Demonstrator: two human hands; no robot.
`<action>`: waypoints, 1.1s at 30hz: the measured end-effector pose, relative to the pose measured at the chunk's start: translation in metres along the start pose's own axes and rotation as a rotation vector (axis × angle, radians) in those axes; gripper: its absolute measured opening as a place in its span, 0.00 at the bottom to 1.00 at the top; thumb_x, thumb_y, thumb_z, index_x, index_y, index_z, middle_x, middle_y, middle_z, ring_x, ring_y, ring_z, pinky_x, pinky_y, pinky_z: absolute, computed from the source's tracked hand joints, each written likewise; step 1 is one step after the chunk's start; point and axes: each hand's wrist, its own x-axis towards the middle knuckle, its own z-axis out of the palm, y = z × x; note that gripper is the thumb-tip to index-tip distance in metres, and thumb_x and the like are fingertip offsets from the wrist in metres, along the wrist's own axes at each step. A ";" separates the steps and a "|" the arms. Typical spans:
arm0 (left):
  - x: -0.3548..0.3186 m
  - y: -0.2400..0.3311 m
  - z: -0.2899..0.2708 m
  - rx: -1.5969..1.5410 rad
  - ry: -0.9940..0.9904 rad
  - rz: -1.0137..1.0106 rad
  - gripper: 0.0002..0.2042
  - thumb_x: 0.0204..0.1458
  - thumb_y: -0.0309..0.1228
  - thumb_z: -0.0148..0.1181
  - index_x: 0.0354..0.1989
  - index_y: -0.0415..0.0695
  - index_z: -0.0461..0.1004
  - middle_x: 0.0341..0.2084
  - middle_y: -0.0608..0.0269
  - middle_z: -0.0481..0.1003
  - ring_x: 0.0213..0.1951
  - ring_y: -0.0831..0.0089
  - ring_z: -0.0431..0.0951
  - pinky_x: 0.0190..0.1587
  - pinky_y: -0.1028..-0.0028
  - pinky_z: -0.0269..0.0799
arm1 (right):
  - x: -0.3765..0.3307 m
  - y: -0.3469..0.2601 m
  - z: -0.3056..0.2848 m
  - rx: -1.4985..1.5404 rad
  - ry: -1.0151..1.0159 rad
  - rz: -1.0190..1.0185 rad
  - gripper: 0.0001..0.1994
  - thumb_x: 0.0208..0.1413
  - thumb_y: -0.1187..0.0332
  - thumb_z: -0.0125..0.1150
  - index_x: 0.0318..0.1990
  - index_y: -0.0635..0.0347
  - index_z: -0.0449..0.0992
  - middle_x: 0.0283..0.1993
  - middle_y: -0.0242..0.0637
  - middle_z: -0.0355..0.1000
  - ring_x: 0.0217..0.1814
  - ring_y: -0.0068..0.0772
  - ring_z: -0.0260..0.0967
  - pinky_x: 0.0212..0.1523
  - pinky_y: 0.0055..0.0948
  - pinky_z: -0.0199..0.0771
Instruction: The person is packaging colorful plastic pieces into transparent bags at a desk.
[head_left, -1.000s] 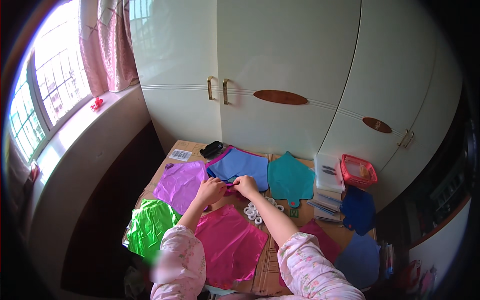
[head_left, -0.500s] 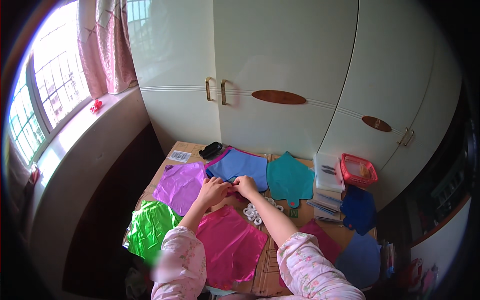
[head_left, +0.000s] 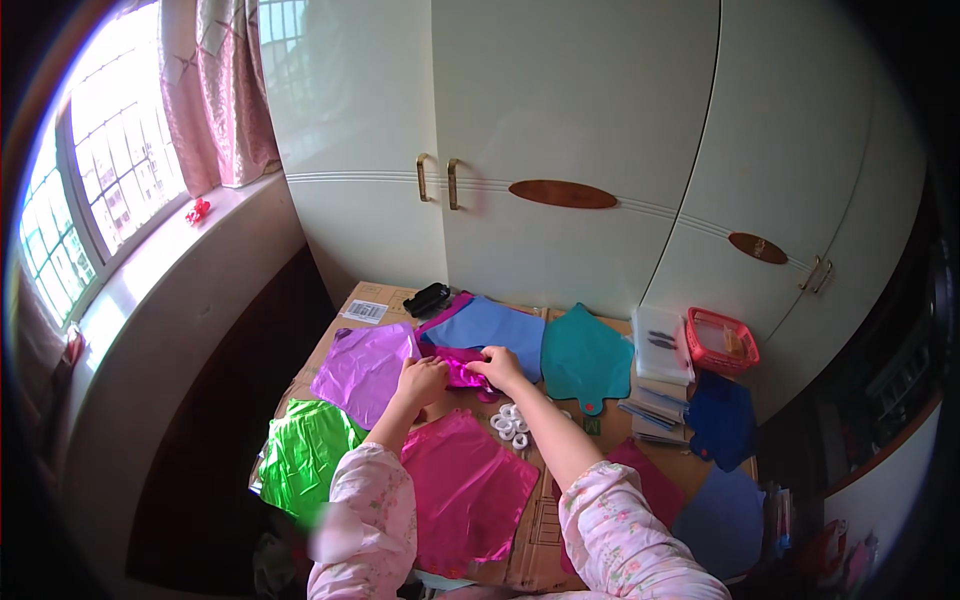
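Note:
A shiny magenta foil piece, which looks like a flat foil balloon, lies crumpled between my two hands. My left hand has its fingers closed at the foil's left edge. Across from it, my right hand pinches the foil's right side. Just behind the hands a blue foil piece is spread flat, with a lilac one to the left. Small white rings sit in a heap close to my right wrist. Between my forearms lies a large pink foil piece.
A cardboard sheet covers the table. Around its edges are green and teal foil pieces, a black object, clear bags and a red basket. White cupboard doors stand behind.
My hands have moved apart, and the magenta foil now shows spread between them. The whole view has shifted slightly.

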 end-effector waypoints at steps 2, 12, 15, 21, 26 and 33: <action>0.000 -0.009 0.007 0.002 -0.026 -0.023 0.22 0.48 0.52 0.55 0.43 0.48 0.71 0.53 0.63 0.70 0.56 0.65 0.68 0.51 0.54 0.59 | 0.005 0.000 -0.002 0.162 0.054 0.014 0.15 0.43 0.61 0.69 0.31 0.64 0.78 0.28 0.39 0.76 0.29 0.27 0.71 0.31 0.30 0.69; 0.012 0.006 -0.022 -0.053 -0.252 -0.092 0.30 0.42 0.56 0.58 0.58 0.71 0.65 0.58 0.61 0.65 0.61 0.65 0.61 0.54 0.50 0.52 | 0.046 0.032 -0.125 0.680 0.655 0.137 0.04 0.51 0.71 0.62 0.34 0.59 0.76 0.31 0.31 0.74 0.30 0.22 0.68 0.33 0.27 0.67; 0.013 0.004 -0.019 -0.054 -0.253 -0.095 0.30 0.43 0.57 0.58 0.58 0.70 0.65 0.58 0.61 0.64 0.61 0.65 0.61 0.54 0.50 0.52 | 0.038 0.011 -0.173 0.647 0.845 -0.061 0.05 0.53 0.70 0.61 0.33 0.62 0.75 0.31 0.30 0.74 0.30 0.21 0.67 0.33 0.26 0.66; 0.011 0.004 -0.027 -0.040 -0.277 -0.108 0.29 0.43 0.56 0.59 0.57 0.66 0.67 0.57 0.62 0.66 0.60 0.66 0.62 0.55 0.48 0.52 | 0.004 -0.080 -0.192 -0.038 0.933 -0.347 0.10 0.54 0.66 0.59 0.41 0.56 0.68 0.30 0.44 0.72 0.30 0.47 0.72 0.30 0.41 0.68; -0.008 -0.021 -0.049 -0.036 -0.041 -0.119 0.27 0.44 0.51 0.61 0.54 0.58 0.69 0.55 0.64 0.67 0.58 0.67 0.64 0.56 0.48 0.53 | 0.012 -0.100 -0.122 -0.510 0.594 -0.965 0.09 0.46 0.75 0.54 0.35 0.49 0.68 0.34 0.34 0.70 0.34 0.41 0.72 0.30 0.37 0.74; -0.087 -0.100 -0.096 0.101 -0.258 -0.443 0.27 0.43 0.51 0.61 0.52 0.55 0.71 0.53 0.59 0.68 0.57 0.62 0.66 0.54 0.47 0.59 | -0.016 -0.122 0.041 -0.547 0.078 -1.407 0.01 0.41 0.71 0.55 0.22 0.55 0.71 0.28 0.30 0.70 0.30 0.28 0.72 0.30 0.27 0.75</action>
